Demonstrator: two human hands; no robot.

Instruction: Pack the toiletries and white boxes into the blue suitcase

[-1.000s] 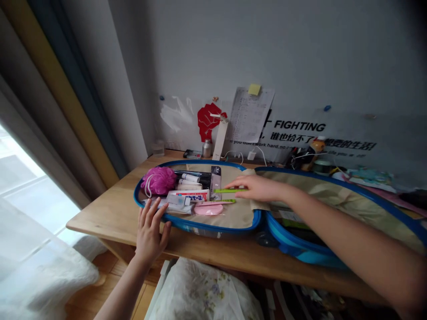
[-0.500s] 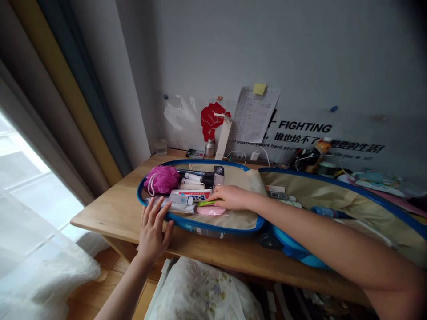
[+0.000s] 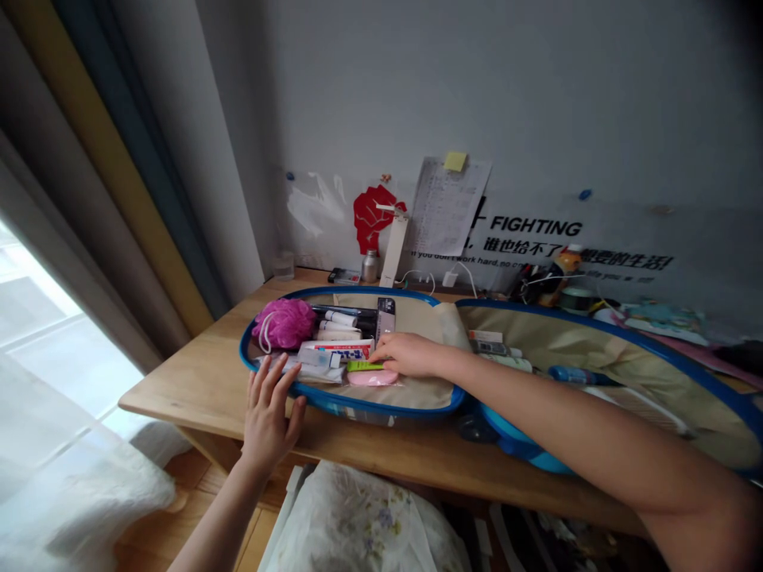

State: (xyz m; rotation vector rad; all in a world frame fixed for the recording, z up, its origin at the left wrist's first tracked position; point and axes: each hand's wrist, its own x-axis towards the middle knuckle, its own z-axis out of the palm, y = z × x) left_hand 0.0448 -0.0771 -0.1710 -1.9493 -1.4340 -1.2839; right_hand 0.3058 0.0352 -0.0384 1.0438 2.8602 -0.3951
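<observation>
Moved: the right hand [image 3: 408,353] has carried the green stick [image 3: 363,365] leftward, down among the toiletries.
Right hand: fingers closed on the stick's end.
Green stick: in the blue case [image 3: 358,405], left half, just above the pink bar [image 3: 373,377].
Left hand [image 3: 268,413]: released, fingers spread flat at the case's near rim, over the surface [image 3: 196,381].

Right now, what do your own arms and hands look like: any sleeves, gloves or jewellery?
The left hand and right hand are ungloved, with no rings, watch or bracelet that I can see. The left forearm and right forearm are bare to the frame edge; no sleeve shows.
</observation>
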